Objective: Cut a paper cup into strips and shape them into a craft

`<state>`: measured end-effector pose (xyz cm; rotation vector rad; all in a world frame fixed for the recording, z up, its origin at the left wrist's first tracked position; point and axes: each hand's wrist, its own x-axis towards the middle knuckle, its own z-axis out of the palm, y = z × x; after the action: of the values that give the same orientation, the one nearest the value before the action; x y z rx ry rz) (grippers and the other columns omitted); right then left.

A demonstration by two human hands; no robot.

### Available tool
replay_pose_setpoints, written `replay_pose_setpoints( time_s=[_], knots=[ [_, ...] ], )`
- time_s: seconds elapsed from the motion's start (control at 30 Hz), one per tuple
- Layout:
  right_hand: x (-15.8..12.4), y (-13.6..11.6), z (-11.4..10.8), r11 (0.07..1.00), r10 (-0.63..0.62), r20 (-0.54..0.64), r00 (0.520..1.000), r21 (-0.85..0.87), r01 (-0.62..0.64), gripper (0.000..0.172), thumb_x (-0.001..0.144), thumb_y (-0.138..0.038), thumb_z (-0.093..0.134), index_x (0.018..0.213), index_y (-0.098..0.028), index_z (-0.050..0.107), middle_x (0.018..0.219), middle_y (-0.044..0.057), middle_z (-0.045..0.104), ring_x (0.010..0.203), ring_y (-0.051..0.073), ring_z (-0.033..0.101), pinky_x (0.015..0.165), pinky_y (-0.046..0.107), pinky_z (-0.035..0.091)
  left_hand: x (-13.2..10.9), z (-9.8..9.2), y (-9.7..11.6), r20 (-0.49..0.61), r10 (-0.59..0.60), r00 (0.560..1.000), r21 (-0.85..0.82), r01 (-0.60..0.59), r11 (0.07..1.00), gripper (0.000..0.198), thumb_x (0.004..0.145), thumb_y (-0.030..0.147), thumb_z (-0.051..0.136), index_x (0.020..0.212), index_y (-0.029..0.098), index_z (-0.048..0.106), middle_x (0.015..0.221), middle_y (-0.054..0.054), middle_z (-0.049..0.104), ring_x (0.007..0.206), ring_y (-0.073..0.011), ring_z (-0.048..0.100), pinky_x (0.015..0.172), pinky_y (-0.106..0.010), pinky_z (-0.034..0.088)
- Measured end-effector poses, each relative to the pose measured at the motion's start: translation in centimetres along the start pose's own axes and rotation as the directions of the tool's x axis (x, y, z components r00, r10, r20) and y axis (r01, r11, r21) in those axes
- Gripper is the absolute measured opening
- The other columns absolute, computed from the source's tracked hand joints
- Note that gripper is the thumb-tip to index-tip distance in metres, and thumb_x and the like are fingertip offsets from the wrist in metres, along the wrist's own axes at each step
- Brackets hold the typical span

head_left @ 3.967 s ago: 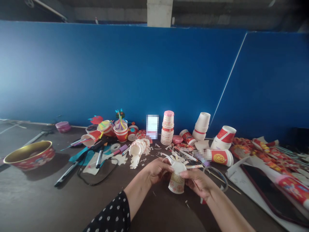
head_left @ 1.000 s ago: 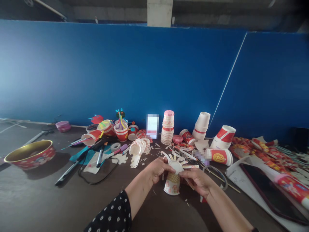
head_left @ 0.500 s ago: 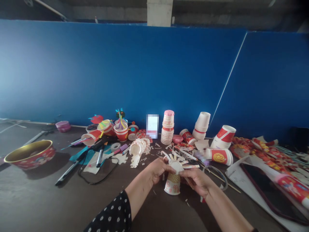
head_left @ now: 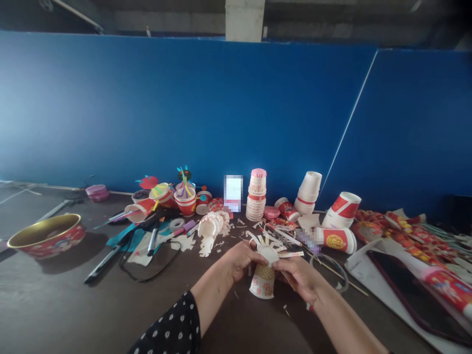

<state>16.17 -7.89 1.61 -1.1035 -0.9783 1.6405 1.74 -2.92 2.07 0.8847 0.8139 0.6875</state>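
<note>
Between both hands is a cut paper cup (head_left: 269, 255), its round white base facing me and narrow strips fanning out around it. My left hand (head_left: 241, 258) is closed on its left edge, thumb pressed to the base. From the right, my right hand (head_left: 298, 276) pinches the same piece, with its lower fingers partly hidden. Directly below stands an upturned paper cup (head_left: 262, 289) with a gold net pattern and pink-red print. The cut piece overlaps the top of that cup; I cannot tell whether they are joined.
Paper scraps (head_left: 283, 235) lie beyond my hands, near a stack of cups (head_left: 256, 196). To the left are a hot glue gun (head_left: 106, 260) with its cord and a gold-lined red bowl (head_left: 47, 241). A phone (head_left: 413, 290) rests on white paper at right, beside a tape ring (head_left: 344, 280).
Almost nothing differs. Both hands keep their hold on the cut paper cup, and it has shifted very slightly to the left along with the upturned cup's lower rim.
</note>
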Motion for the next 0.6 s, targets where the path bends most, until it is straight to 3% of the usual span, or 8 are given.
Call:
replay_pose_setpoints(
  time_s=[0.17,0.4,0.6],
  knots=[
    [-0.1,0.1,-1.2,0.996,-0.012,0.132,0.991,0.091,0.0,0.027,0.06,-0.021,0.07,0.087,-0.015,0.067,0.087,0.006,0.07,0.091,0.022,0.06,0.087,0.037,0.041,-0.1,-0.2,0.3,0.035,-0.033,0.999,-0.016,0.033,0.999,0.03,0.045,0.007,0.076,0.065,0.012,0.054,0.057,-0.002,0.063,0.057,-0.017,0.062,0.059,-0.026,0.048],
    [0.1,0.1,-1.4,0.994,0.06,0.029,0.998,0.087,-0.063,0.021,0.06,-0.022,0.07,0.08,-0.015,0.067,0.082,0.007,0.071,0.089,0.024,0.062,0.084,0.038,0.045,0.0,-1.1,0.5,0.114,-0.064,0.991,-0.043,0.069,0.997,0.031,0.049,0.016,0.08,0.064,0.011,0.053,0.057,-0.002,0.061,0.056,-0.0153,0.06,0.058,-0.026,0.047],
    [0.0,0.3,-1.5,0.995,0.065,0.03,0.997,0.076,-0.067,0.024,0.06,-0.019,0.071,0.083,-0.014,0.068,0.088,0.007,0.071,0.087,0.023,0.063,0.084,0.037,0.046,0.3,-1.5,0.9,0.005,-0.081,0.997,-0.004,0.081,0.997,0.032,0.057,0.029,0.078,0.06,0.011,0.052,0.052,0.0,0.058,0.05,-0.0126,0.055,0.055,-0.027,0.047]
  ],
)
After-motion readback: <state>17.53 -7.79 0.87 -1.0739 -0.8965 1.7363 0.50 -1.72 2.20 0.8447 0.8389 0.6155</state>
